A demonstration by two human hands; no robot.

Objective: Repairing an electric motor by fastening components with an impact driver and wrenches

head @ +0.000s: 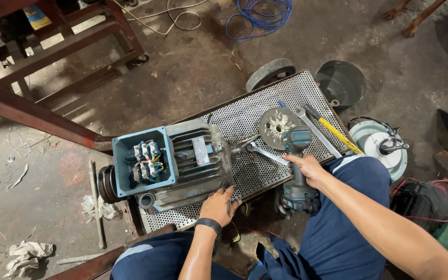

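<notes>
perforated metal tabletop (245, 119) on wheels stands over stained, littered concrete floor (193, 67).

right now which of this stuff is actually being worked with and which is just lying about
In use:
- electric motor, left hand resting on it
- angle grinder, gripped by right hand
- perforated cart under them

Lying about:
- spanners
- yellow-handled hammer
- blue cable coil
- rags
- dark bucket
</notes>
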